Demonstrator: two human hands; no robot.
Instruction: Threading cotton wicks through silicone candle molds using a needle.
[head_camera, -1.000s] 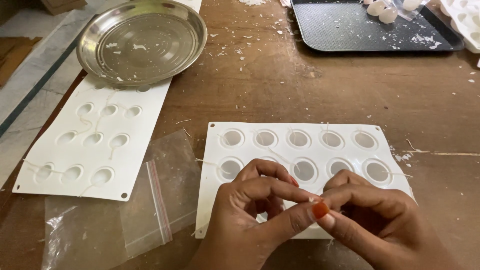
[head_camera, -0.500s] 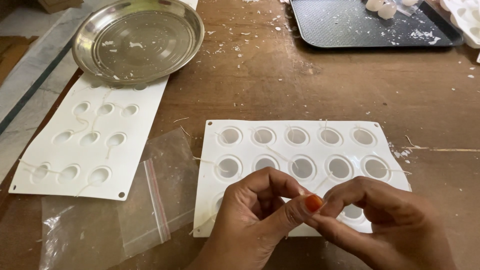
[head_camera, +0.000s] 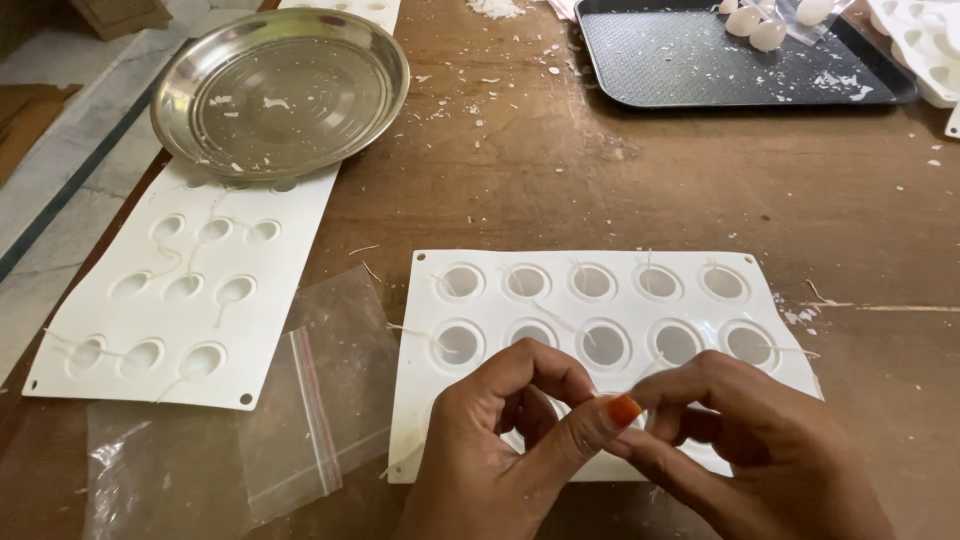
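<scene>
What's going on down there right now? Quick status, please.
Left hand and right hand pinched together over white silicone mould with round cavities. Thin wick strands in cavities. Clear plastic zip bag alongside, not obstructing.

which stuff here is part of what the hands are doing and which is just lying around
In use: left hand, right hand, white mould, thin wick.

Lying about: steel plate, second mould, plastic bag, black tray.

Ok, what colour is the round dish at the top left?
Shiny silver metal dish, clearest in the head view.
</scene>
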